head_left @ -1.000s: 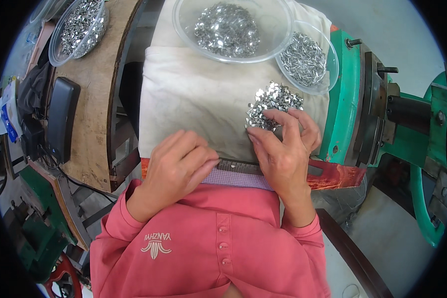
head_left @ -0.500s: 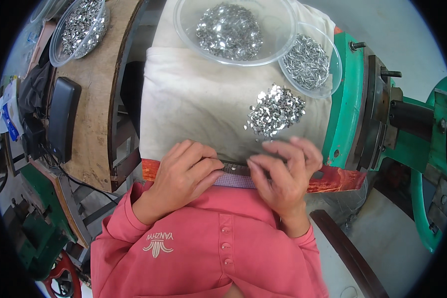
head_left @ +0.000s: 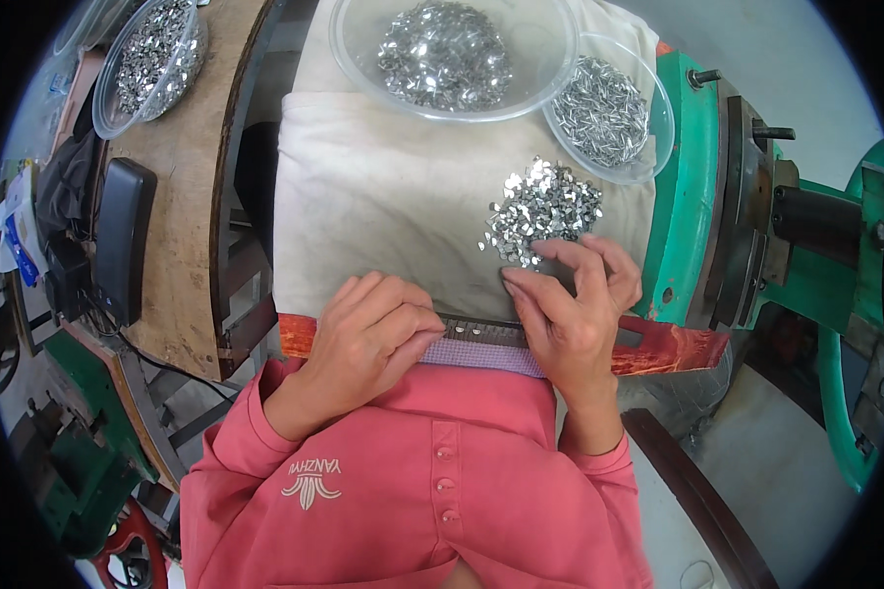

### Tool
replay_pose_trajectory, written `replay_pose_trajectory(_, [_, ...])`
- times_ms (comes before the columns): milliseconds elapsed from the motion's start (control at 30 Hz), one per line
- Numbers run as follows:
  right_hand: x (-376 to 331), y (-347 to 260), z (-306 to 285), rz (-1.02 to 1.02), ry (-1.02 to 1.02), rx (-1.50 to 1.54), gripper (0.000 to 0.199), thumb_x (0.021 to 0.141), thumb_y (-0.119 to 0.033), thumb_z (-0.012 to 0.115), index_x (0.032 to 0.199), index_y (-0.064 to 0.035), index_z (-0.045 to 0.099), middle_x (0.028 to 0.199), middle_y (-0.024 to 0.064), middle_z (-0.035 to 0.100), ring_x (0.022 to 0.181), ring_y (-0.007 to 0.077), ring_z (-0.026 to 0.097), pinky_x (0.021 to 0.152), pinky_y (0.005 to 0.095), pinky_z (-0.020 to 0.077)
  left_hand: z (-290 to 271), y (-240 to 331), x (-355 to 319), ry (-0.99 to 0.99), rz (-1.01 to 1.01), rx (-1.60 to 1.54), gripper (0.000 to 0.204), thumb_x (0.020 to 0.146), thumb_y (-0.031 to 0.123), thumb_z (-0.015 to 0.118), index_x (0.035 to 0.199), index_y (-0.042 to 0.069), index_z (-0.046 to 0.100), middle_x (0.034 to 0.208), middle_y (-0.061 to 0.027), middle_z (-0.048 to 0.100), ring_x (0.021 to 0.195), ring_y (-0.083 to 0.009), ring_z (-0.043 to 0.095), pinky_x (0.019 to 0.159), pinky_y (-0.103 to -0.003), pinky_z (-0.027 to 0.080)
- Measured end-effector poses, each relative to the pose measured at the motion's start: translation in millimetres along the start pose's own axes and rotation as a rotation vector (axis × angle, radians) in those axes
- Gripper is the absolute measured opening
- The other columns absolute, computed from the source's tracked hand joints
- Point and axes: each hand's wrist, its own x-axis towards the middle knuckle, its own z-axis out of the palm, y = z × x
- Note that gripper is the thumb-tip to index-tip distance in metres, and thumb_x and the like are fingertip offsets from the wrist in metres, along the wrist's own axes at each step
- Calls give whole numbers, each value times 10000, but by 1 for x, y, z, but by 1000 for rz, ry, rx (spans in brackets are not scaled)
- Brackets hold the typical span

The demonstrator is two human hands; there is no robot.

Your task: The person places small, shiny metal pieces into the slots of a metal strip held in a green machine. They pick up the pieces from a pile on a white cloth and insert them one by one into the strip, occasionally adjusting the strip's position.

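My left hand point(head_left: 368, 334) rests closed at the left part of a dark slotted strip point(head_left: 509, 335), thumb and index pressed together; whatever they hold is too small to make out. A few tiny shiny pieces sit on the strip beside those fingertips. My right hand point(head_left: 580, 314) reaches over the cloth point(head_left: 373, 196) with its fingers bent and apart. Its middle fingertip is at the near edge of a pile of small shiny metal pieces point(head_left: 545, 206). Nothing shows between the fingers of that hand.
Beyond the pile stand a large clear tub point(head_left: 540, 59) of metal bits and a smaller clear tub point(head_left: 666, 147) of pin-like bits. A green machine point(head_left: 686, 196) borders the right. At left, a wooden table point(head_left: 182, 206) holds another tub point(head_left: 108, 113) and a black case point(head_left: 126, 240).
My right hand has moved from the strip outward to the near edge of the pile, uncovering more of the strip. My left hand stays in about the same place.
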Motion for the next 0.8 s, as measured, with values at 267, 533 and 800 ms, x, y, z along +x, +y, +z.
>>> replay_pose_trajectory(267, [21,-5,4,-82,-60,43,141,709,-174,822,810,-179,724,1117,-44,655,1194,249,489,990,420,285,1,-5,-3,22,10,-26,247,700,72,821,913,82,696,955,-36,645,828,-233,593,713,-355,426])
replay_pose_trajectory(533, [-3,-12,-11,-22,-6,105,151,704,-179,828,806,-176,717,1050,-51,670,1159,243,512,987,409,302,2,-5,-4,27,53,10,189,717,54,797,865,82,682,974,-26,647,821,-225,588,698,-349,419])
replay_pose_trajectory(800, [-27,-14,-9,19,-18,123,199,686,-208,851,866,-218,766,1009,-67,669,1141,243,509,982,393,306,0,-3,-1,4,39,21,187,710,51,793,840,86,664,963,-20,643,815,-221,586,696,-351,417])
